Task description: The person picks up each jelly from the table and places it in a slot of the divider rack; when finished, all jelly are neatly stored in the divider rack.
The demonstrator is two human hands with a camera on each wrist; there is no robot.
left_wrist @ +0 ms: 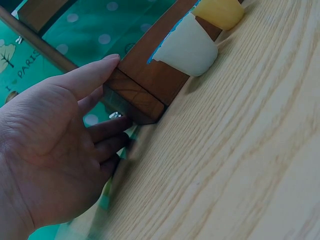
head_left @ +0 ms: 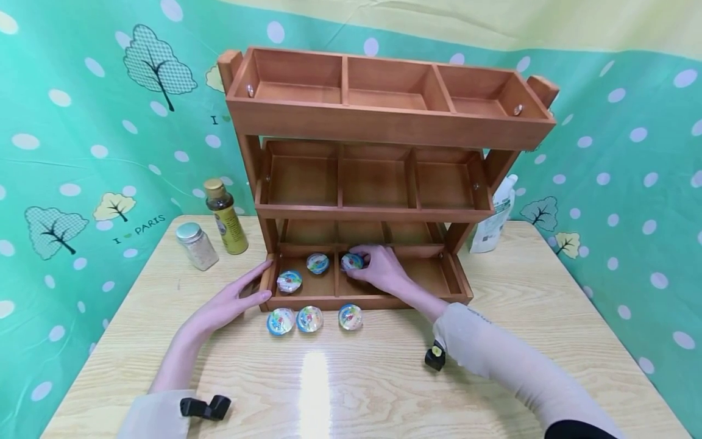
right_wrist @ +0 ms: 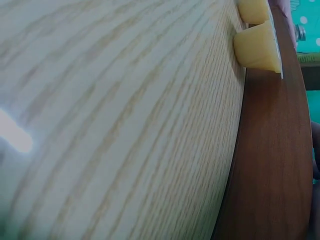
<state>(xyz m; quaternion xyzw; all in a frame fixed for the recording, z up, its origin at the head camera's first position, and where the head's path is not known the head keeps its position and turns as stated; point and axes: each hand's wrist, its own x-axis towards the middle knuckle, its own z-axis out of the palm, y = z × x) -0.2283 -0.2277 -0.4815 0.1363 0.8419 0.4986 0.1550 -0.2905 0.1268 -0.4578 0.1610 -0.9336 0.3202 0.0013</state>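
In the head view, my right hand (head_left: 381, 268) pinches a jelly cup (head_left: 351, 261) with a blue-rimmed lid in the middle compartment of the bottom tray. My left hand (head_left: 230, 302) rests at the left end of the wooden rack (head_left: 351, 303), thumb and fingertips near its corner; the left wrist view shows the fingers fairly straight. Two jelly cups, one at the back (head_left: 318, 263) and one nearer (head_left: 289, 281), lie in the left compartment. Along the rack's front stand a left cup (head_left: 281, 321), a middle cup (head_left: 309, 319) and a right cup (head_left: 350, 317).
The rack's upper tiers (head_left: 389, 125) overhang the bottom tray. A glass jar (head_left: 197, 246) with a light lid and a gold-capped bottle (head_left: 226, 217) stand left of the rack. Behind its right side is a white pouch (head_left: 492, 222). A patterned green curtain hangs round the table.
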